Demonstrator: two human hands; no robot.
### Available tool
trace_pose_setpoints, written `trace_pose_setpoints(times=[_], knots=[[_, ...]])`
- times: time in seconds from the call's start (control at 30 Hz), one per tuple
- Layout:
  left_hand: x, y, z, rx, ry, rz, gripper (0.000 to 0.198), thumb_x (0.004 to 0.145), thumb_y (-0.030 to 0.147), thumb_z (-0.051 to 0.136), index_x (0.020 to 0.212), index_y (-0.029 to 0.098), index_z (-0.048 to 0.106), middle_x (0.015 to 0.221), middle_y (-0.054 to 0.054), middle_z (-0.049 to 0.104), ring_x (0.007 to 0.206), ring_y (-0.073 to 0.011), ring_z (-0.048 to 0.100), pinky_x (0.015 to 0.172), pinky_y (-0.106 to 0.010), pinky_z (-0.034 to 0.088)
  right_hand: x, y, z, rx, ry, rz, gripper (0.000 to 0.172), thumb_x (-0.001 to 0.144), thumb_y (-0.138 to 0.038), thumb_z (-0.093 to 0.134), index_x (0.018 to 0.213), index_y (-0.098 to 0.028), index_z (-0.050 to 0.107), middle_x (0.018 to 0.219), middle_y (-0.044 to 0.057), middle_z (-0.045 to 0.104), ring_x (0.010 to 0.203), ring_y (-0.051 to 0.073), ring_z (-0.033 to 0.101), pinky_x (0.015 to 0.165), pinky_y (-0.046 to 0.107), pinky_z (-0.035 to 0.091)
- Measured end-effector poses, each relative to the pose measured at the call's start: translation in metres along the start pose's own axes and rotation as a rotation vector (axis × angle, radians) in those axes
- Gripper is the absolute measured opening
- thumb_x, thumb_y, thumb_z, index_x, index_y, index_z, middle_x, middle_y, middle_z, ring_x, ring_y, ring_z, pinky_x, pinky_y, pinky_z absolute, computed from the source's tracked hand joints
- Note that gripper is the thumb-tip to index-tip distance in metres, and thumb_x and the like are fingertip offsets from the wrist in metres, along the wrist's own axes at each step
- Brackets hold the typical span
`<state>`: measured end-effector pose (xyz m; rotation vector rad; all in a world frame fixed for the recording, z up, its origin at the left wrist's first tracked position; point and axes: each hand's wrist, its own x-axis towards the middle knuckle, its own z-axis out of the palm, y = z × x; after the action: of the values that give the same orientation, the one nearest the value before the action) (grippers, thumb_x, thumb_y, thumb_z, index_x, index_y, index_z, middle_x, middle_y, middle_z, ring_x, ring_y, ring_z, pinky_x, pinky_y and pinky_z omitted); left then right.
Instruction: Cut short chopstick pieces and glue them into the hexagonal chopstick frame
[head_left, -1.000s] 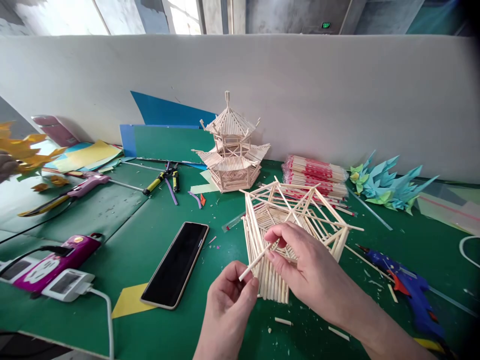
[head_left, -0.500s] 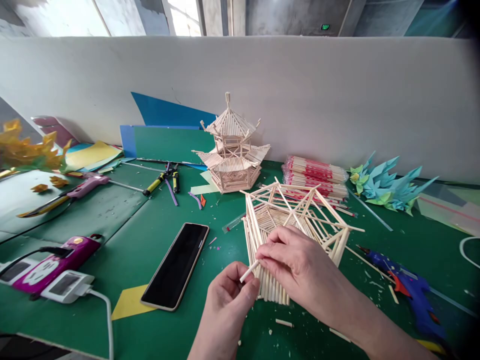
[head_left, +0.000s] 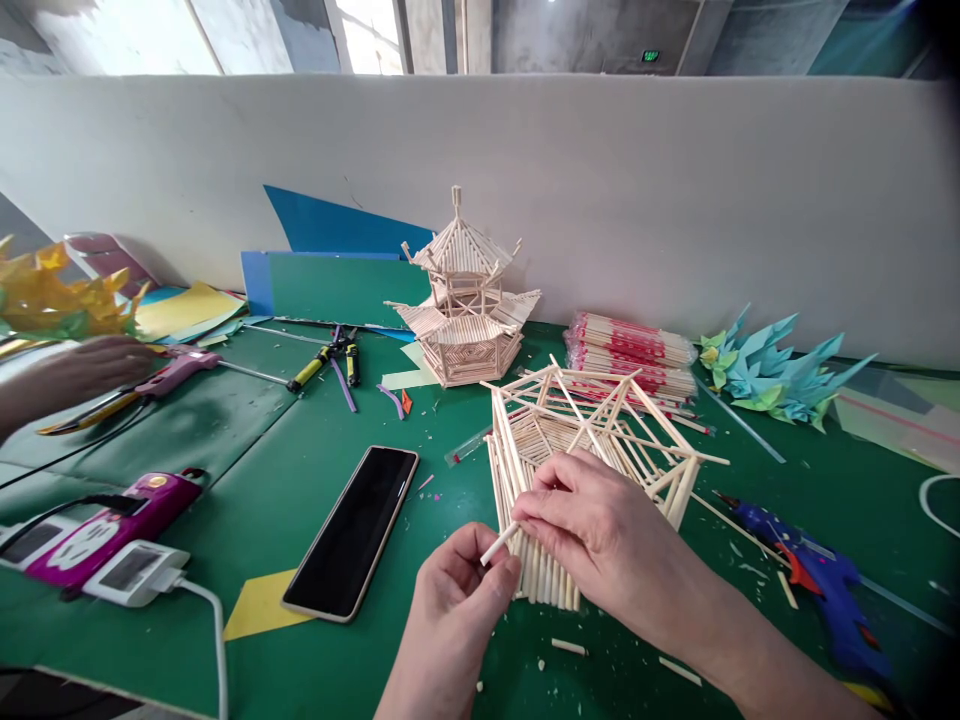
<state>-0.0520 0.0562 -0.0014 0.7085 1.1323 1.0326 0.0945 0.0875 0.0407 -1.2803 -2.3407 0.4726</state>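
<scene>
A hexagonal frame of pale wooden sticks [head_left: 592, 430] lies tilted on the green mat [head_left: 300, 460] in front of me. My left hand [head_left: 457, 610] pinches the near end of a short wooden stick [head_left: 497, 545]. My right hand [head_left: 600, 535] pinches the same stick's far end, against the frame's near wall of upright sticks. Both hands are closed on it.
A finished stick pagoda [head_left: 465, 300] stands behind the frame. A black phone [head_left: 352, 530] lies left of my hands, a blue glue gun [head_left: 817, 580] to the right. Wrapped chopstick bundles [head_left: 637, 355], paper cranes [head_left: 780, 365], pliers [head_left: 330, 355], a pink glue gun [head_left: 180, 370] and a charger [head_left: 135, 570] lie around. Another person's hand [head_left: 67, 375] reaches in at far left.
My right hand has slid down the stick toward my left hand and lowered it against the frame's wall. Another person's hand has come in at the far left.
</scene>
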Motion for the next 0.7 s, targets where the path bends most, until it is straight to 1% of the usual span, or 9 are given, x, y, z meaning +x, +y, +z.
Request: trace_pose_setpoints(times=[0.1,0.3,0.47,0.53,0.67,0.7], knots=[[0.0001,-0.0001,-0.0001,-0.016,0.005,0.005,0.023,0.068,0.03,0.069,0.059,0.016,0.052,0.055,0.004,0.047,0.054,-0.01,0.035,0.051,-0.02,0.03,0.0004,0.0015,-0.0003,-0.011,0.001,-0.025,0.014,0.087,-0.018,0.05,0.084,-0.022,0.064,0.08,-0.001,0.053,0.081,0.014,0.046,0.07,0.027,0.039],[0.0008,-0.0009,-0.0004,-0.029,-0.004,0.004,0.023,0.068,0.03,0.069,0.06,0.016,0.052,0.055,0.004,0.048,0.055,-0.01,0.035,0.051,-0.02,0.03,-0.0001,0.0006,0.0032,-0.127,0.095,-0.098,0.012,0.084,-0.016,0.055,0.078,-0.021,0.064,0.075,-0.001,0.052,0.075,0.014,0.045,0.065,0.026,0.037],[0.001,-0.0005,-0.0009,-0.023,-0.014,0.002,0.023,0.069,0.03,0.068,0.06,0.017,0.051,0.055,0.004,0.047,0.055,-0.0099,0.035,0.051,-0.02,0.029,-0.0001,0.0013,0.0051,-0.191,0.117,-0.11,0.011,0.082,-0.014,0.056,0.074,-0.02,0.062,0.074,-0.001,0.052,0.074,0.014,0.045,0.065,0.027,0.037],[0.0015,-0.0007,-0.0011,-0.017,-0.008,0.005,0.023,0.069,0.03,0.068,0.061,0.017,0.052,0.056,0.004,0.046,0.055,-0.01,0.034,0.051,-0.02,0.029,-0.0003,0.0022,0.0043,-0.153,0.099,-0.11,0.012,0.083,-0.015,0.054,0.078,-0.021,0.063,0.075,0.0,0.053,0.076,0.015,0.045,0.066,0.028,0.037],[0.0021,-0.0016,-0.0015,0.005,-0.001,0.003,0.023,0.069,0.031,0.068,0.06,0.017,0.052,0.056,0.004,0.047,0.055,-0.0104,0.035,0.052,-0.02,0.03,-0.0021,0.0049,0.0017,0.01,0.073,-0.105,0.02,0.088,-0.016,0.047,0.096,-0.02,0.064,0.082,0.001,0.056,0.08,0.015,0.047,0.07,0.028,0.04],[0.002,-0.0018,-0.0016,0.005,-0.001,0.004,0.023,0.069,0.031,0.068,0.06,0.017,0.052,0.055,0.004,0.047,0.055,-0.0105,0.035,0.052,-0.02,0.03,-0.0025,0.0054,0.0014,0.032,0.08,-0.103,0.02,0.088,-0.016,0.046,0.097,-0.02,0.064,0.082,0.002,0.057,0.08,0.015,0.047,0.07,0.028,0.04]])
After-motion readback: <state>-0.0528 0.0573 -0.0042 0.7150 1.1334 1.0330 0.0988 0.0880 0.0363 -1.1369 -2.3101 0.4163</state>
